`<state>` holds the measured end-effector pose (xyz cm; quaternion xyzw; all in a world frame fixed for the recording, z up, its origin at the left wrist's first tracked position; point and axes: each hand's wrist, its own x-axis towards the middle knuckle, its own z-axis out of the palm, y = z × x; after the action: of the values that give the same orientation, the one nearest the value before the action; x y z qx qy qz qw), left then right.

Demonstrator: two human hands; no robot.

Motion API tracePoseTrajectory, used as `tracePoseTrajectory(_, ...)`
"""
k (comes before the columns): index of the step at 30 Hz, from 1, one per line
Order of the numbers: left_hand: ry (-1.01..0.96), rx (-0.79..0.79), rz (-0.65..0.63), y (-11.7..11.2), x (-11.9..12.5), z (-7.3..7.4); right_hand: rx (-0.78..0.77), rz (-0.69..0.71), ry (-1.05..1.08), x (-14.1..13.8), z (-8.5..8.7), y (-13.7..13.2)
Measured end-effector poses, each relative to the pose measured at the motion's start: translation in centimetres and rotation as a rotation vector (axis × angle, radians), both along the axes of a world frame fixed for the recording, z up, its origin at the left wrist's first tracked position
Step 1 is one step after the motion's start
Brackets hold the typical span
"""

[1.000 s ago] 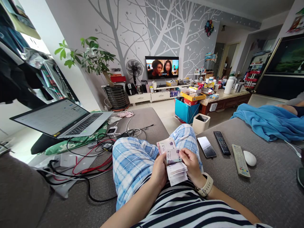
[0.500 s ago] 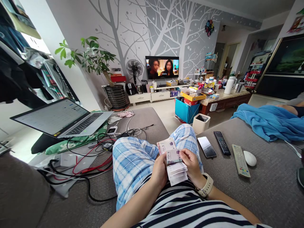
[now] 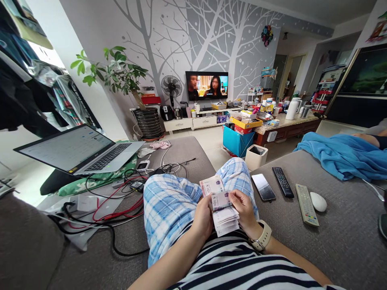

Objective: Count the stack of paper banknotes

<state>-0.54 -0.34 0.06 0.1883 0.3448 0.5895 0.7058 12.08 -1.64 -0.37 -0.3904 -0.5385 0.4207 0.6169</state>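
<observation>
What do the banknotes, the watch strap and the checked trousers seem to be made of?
Banknotes: probably paper, matte and printed; the thin edges fan out.
Watch strap: likely silicone or rubber, smooth and pale, with a rounded bend; leather can't be ruled out.
Checked trousers: soft, matte cloth, judging by the creases; the exact fibre can't be told.

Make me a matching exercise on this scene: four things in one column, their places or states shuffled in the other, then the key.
Things:
1. banknotes
2. watch
3. white mouse
4. laptop

Places or states:
A. standing open
B. just right of the pale remote
C. held by the left hand and right hand
D. worn, cream-coloured

Pairs: 1-C, 2-D, 3-B, 4-A
</observation>
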Motion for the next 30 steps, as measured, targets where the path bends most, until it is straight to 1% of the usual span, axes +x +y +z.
tracePoseTrajectory(5, 0.012, -0.043, 0.011, 0.0, 0.0, 0.1, 0.011, 0.026, 0.006, 0.1, -0.2, 0.1)
tracePoseTrajectory(8, 0.021, -0.047, 0.028, 0.0, 0.0, 0.0, 0.014, 0.031, 0.025, 0.1, -0.5, 0.2)
tracePoseTrajectory(13, 0.036, -0.036, 0.042, 0.2, -0.1, -0.2, -0.011, 0.084, 0.042, 0.0, -0.8, 0.3)
tracePoseTrajectory(16, 0.050, -0.024, 0.036, 0.1, -0.1, -0.1, -0.011, 0.031, 0.006, 0.0, -0.6, 0.4)
tracePoseTrajectory(21, 0.046, 0.003, -0.002, 0.0, -0.1, -0.1, -0.035, -0.122, -0.031, 0.0, -0.6, 1.0)
tracePoseTrajectory(25, 0.051, 0.015, -0.018, 0.2, -0.2, -0.3, -0.050, -0.135, -0.071, 0.1, -0.9, 1.3)
tracePoseTrajectory(30, 0.054, 0.018, -0.007, 0.2, -0.1, -0.5, -0.105, -0.138, -0.045, 0.2, -1.2, 1.4)
